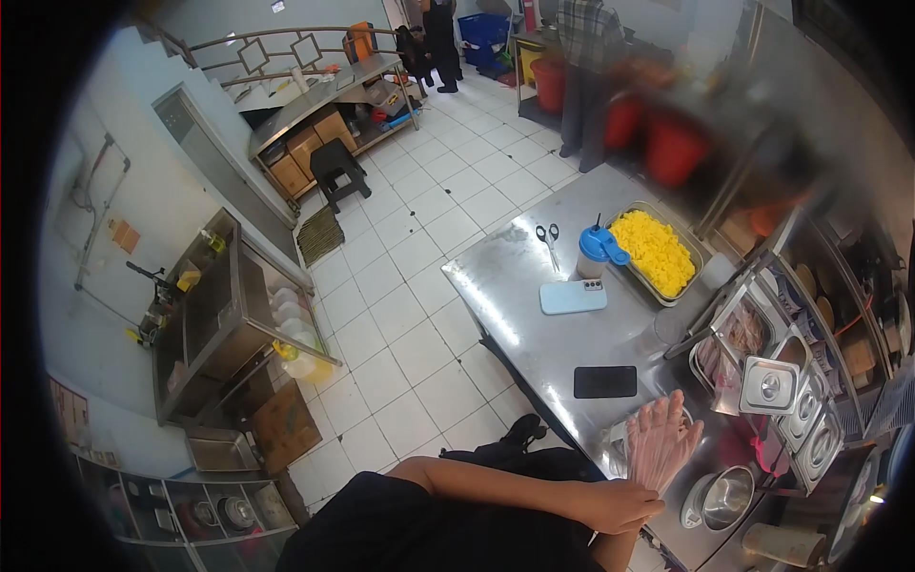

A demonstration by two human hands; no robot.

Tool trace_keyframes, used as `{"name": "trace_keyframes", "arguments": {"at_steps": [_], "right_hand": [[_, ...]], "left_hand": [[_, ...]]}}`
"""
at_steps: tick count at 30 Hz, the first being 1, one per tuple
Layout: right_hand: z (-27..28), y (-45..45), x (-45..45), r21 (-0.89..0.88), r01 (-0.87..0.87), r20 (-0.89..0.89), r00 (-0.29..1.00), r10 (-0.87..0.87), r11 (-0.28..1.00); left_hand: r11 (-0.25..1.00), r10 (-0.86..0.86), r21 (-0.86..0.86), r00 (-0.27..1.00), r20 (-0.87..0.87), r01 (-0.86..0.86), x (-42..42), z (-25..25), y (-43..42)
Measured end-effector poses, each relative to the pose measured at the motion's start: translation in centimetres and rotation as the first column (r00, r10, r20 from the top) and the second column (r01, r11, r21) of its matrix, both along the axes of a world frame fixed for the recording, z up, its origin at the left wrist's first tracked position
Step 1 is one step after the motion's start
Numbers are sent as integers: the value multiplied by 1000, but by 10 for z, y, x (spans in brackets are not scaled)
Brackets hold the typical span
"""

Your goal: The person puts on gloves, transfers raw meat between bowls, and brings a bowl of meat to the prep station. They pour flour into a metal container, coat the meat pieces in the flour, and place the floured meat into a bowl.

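Note:
A clear plastic glove (658, 459) covers my right hand (664, 440), whose fingers are stretched out and apart, with nothing seen in them. My left hand (631, 505) is bare and reaches across to the right wrist, its fingers closed on the glove's cuff. Both hands are over the near end of the steel table (529, 276). Partly hidden behind the gloved hand lies a shiny container or wrapping (616, 448). Beyond the fingertips rests a black phone (605, 381). To the right of the hands, a steel bowl (729, 498) sits on a white base, perhaps a scale.
Farther up the table are a light blue phone (572, 297), scissors (550, 246), a blue-lidded cup (593, 253) and a tray of yellow food (653, 250). Lidded steel containers (770, 384) line the right side. A person (583, 76) stands beyond the table. A black stool (338, 173) is on the floor.

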State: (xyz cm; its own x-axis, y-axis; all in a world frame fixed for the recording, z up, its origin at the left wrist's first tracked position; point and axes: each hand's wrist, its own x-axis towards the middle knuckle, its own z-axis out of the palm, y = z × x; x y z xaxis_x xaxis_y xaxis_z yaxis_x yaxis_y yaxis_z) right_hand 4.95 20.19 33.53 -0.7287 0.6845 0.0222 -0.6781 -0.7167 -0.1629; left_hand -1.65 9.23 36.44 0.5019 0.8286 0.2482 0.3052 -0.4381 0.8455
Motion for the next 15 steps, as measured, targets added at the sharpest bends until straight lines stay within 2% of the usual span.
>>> {"name": "trace_keyframes", "arguments": {"at_steps": [4,15], "right_hand": [[0,6,3,-5,-15,7,1000,15,1000],[-6,13,6,20,-71,-112,991,73,997]], "left_hand": [[1000,26,-4,999,36,-26,2,1,3],[999,9,-35,997,76,-6,5,0,9]]}}
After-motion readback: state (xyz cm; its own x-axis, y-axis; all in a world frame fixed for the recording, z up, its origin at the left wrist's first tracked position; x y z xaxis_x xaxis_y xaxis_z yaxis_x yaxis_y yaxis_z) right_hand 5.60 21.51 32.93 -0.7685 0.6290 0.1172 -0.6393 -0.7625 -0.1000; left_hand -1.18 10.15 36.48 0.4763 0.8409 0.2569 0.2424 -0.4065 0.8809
